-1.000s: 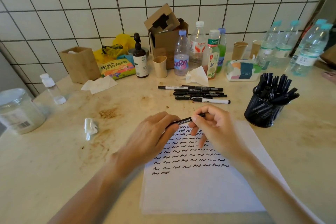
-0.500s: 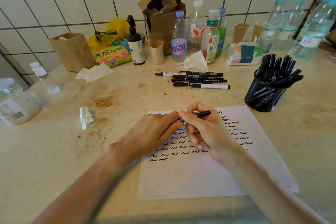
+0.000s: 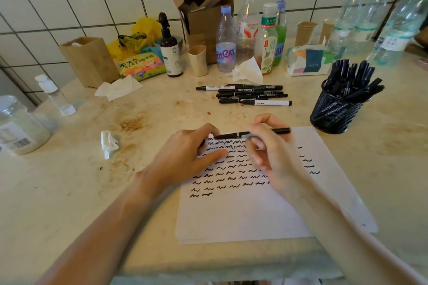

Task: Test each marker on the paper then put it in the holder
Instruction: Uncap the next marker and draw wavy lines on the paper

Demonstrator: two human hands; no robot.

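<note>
A black marker (image 3: 273, 132) lies level just above the top of the white paper (image 3: 243, 215), which carries rows of black squiggles. My right hand (image 3: 273, 159) grips the marker's barrel. My left hand (image 3: 185, 157) is curled at the marker's left end, where the bare tip shows; a small dark piece between its fingers looks like the cap (image 3: 203, 143). Several loose markers (image 3: 250, 95) lie in a pile beyond the paper. The black mesh holder (image 3: 333, 114) stands to the right of the paper, with several markers standing in it.
Bottles (image 3: 225, 39), a cardboard box (image 3: 201, 14), paper cups, a tissue pack (image 3: 310, 60) and a wooden box (image 3: 90, 60) line the tiled wall. A crumpled tissue (image 3: 108, 143) and a plastic jar (image 3: 20, 127) sit on the left. The counter edge runs near my forearms.
My hands have drawn slightly apart; the marker's left end now shows bare outside my left hand's fingers. The marker has shifted right with my right hand.
</note>
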